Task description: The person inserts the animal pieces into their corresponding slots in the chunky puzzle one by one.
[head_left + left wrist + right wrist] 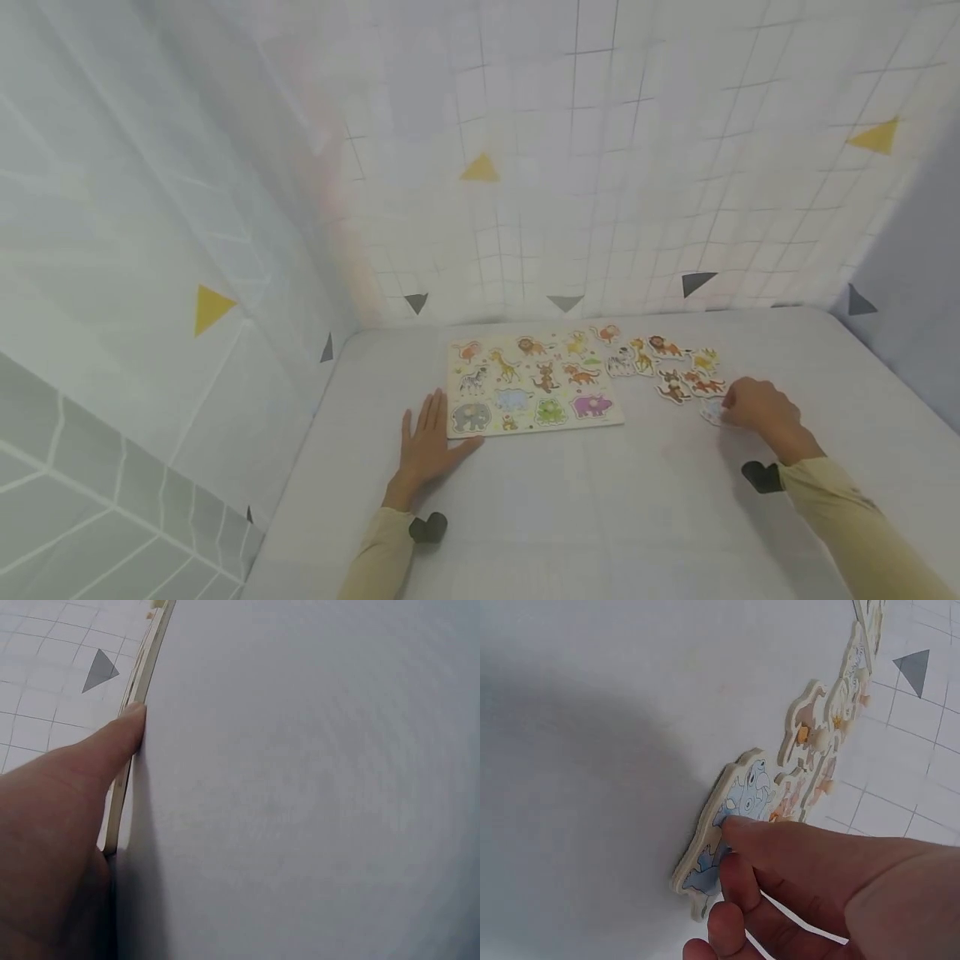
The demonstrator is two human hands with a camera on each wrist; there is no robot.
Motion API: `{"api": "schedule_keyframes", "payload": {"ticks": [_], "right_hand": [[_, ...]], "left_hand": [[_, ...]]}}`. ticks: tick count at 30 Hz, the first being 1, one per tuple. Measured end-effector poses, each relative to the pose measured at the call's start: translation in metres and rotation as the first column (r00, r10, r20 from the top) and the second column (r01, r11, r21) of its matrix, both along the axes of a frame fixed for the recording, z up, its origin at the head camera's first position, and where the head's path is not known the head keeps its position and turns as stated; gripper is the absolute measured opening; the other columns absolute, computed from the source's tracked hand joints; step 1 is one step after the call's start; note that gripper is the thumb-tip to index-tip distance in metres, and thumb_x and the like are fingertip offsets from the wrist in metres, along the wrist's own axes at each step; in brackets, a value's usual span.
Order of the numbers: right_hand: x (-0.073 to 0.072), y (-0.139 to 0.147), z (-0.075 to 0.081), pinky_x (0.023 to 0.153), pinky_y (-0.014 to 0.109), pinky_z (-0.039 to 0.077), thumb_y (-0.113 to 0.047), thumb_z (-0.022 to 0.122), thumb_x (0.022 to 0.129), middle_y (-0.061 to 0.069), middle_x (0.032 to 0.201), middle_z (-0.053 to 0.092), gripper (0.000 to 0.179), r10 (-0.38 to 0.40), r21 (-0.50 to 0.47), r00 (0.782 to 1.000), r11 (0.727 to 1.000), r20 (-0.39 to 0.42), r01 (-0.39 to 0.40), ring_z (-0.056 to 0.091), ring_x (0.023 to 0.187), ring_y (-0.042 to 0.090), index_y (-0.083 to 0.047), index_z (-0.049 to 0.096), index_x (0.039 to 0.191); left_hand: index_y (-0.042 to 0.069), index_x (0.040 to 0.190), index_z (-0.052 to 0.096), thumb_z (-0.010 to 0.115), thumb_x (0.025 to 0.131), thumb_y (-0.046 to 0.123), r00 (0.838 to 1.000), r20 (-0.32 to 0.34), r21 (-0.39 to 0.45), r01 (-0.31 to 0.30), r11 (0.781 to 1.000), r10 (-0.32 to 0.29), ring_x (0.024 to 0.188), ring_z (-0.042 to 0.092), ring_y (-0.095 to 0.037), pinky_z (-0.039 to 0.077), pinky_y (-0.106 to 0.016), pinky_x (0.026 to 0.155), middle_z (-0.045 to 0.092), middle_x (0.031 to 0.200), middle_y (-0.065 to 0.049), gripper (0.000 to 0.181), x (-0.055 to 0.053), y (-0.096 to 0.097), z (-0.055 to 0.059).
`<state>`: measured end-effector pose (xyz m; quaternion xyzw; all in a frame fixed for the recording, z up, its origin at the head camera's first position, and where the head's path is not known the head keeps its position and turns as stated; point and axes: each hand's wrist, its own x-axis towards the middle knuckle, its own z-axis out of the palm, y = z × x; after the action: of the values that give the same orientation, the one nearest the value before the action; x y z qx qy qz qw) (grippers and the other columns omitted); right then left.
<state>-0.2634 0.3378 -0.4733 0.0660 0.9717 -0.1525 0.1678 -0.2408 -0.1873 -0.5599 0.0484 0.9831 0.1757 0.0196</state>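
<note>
A wooden animal puzzle board (498, 432) lies on the white-covered table. At its front left corner rests my left hand (426, 446), fingers straight along the left side and thumb touching the front edge. In the left wrist view the thumb (112, 742) lies against the board's edge (120, 802). Over on the right, my right hand (763, 412) pinches a light blue animal puzzle piece (709, 410) with thumb and index finger. Seen from the right wrist, the blue piece (742, 793) is low at the table surface; the fingers hide its middle.
Several loose pieces lie between the board and my right hand: a lion (666, 347), a giraffe (642, 357), a zebra (620, 363), a kangaroo (673, 387), a tiger (705, 384), a yellow animal (705, 361) and a monkey (606, 334). Patterned cloth (525, 233) rises behind the table.
</note>
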Motion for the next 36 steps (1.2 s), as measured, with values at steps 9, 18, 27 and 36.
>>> {"api": "schedule_keyframes", "payload": {"ticks": [9,18,27,36], "right_hand": [[-0.005,-0.008,0.004,0.066,0.039,0.047,-0.014,0.071,0.089,0.021,0.091,0.065,0.024,0.035,-0.015,0.999,0.999,-0.025,-0.035,0.056,0.079,0.030,0.007,0.065,0.101],[-0.007,-0.014,0.010,0.067,0.039,0.049,-0.014,0.073,0.089,0.022,0.092,0.067,0.025,0.088,-0.032,0.996,0.996,-0.030,-0.088,0.058,0.080,0.030,0.007,0.067,0.100],[-0.008,-0.027,0.007,0.064,0.036,0.046,-0.012,0.075,0.086,0.033,0.107,0.066,0.025,0.108,-0.078,0.971,0.989,-0.214,-0.127,0.055,0.083,0.033,0.008,0.070,0.101],[-0.023,-0.055,-0.005,0.073,0.046,0.053,-0.011,0.072,0.088,0.033,0.111,0.069,0.023,0.094,-0.164,0.955,0.976,-0.280,-0.144,0.061,0.093,0.039,0.008,0.071,0.100]], "left_hand": [[0.009,0.166,0.009,0.056,0.088,0.077,1.000,0.001,0.037,0.000,0.999,0.000,0.165,0.006,-0.027,-0.004,-0.058,0.133,0.008,0.177,-0.006,0.114,0.003,0.002,0.006],[0.010,0.166,0.007,0.054,0.088,0.078,1.000,-0.004,0.021,0.000,1.000,0.000,0.165,0.005,-0.026,-0.004,-0.057,0.133,0.007,0.177,-0.005,0.114,0.001,0.001,0.002],[0.010,0.166,0.007,0.055,0.088,0.077,1.000,0.013,0.031,-0.003,1.000,0.002,0.165,0.004,-0.026,-0.005,-0.057,0.133,0.006,0.177,-0.005,0.114,0.003,0.002,0.007],[0.007,0.166,0.009,0.057,0.090,0.074,1.000,0.003,0.032,-0.003,0.999,0.003,0.165,0.006,-0.028,-0.004,-0.058,0.133,0.009,0.176,-0.008,0.111,0.006,0.004,0.011]]}}
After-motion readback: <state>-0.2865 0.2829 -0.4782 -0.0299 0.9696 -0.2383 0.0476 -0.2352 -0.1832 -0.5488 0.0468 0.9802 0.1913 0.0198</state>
